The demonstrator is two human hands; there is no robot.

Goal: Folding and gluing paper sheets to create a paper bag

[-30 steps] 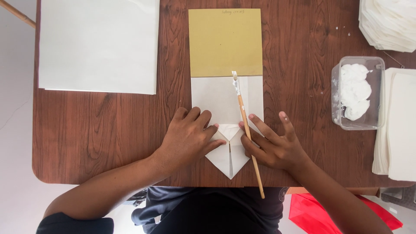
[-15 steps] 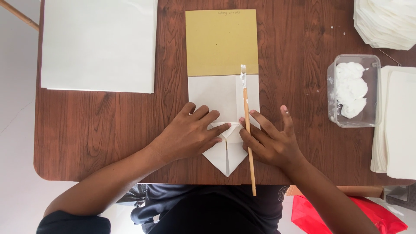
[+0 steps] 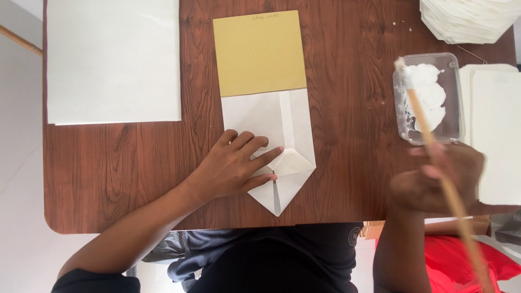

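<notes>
A folded white paper bag (image 3: 282,146) lies on the brown table, its folded bottom pointing toward me. A mustard-yellow card (image 3: 259,52) lies over its far half. My left hand (image 3: 233,165) rests flat on the bag's left side, fingers spread toward the folded flaps. My right hand (image 3: 439,179), blurred, is at the right and grips a long wooden brush (image 3: 429,135). The brush's white tip reaches the clear plastic tub of white paste (image 3: 429,97).
A large white sheet (image 3: 111,59) covers the table's far left. A stack of white paper (image 3: 469,19) sits at the far right corner, and more white sheets (image 3: 496,135) lie along the right edge. Something red (image 3: 472,266) shows below the table.
My right hand has swung the brush away from the bag to the paste tub at the right. My left hand has stayed on the bag.
</notes>
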